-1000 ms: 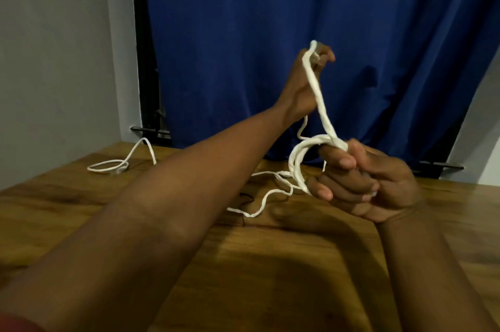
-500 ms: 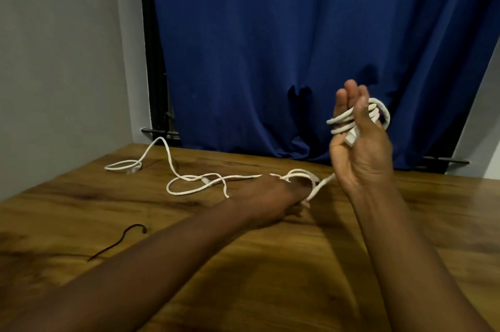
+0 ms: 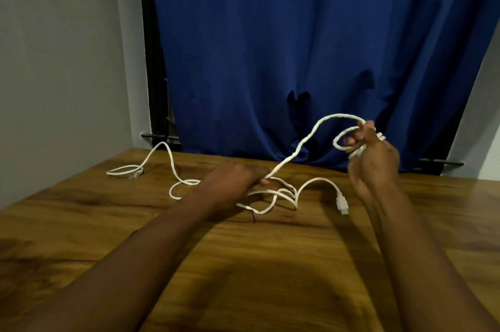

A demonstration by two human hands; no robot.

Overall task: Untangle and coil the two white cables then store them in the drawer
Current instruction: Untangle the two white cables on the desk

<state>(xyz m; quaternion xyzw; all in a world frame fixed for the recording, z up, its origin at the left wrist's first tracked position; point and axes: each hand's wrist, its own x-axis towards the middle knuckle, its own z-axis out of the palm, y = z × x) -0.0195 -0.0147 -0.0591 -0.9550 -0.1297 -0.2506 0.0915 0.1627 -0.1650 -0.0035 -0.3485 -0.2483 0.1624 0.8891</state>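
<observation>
A wooden table (image 3: 270, 264) stands against a blue curtain (image 3: 297, 47), with a grey wall (image 3: 59, 61) to the left. The right hand (image 3: 374, 166) is raised above the far right part of the table, its fingers curled round a small coil (image 3: 349, 142) of white cable (image 3: 305, 139). From there the cable arcs up and then slopes down to the left hand (image 3: 235, 177), which lies low near the middle of the far edge and pinches the strand.

Half a second ago the right hand stood upright with the turns wrapped round its straight fingers, and the left hand held the cable close beside it. A second ago the left hand was high in the air, drawing the strand up. Now it is down again and the slack between the hands stands as a tall arc, with one open turn at the right fingertips. That reads as another wrap being laid on.

Much is left. A loose tangle (image 3: 281, 193) lies just in front of the left hand and ends at a USB plug (image 3: 342, 203) to its right. A long run trails to a far loop (image 3: 127, 169) near the far left corner. I cannot tell which strand belongs to which cable. The drawer is not in view.
</observation>
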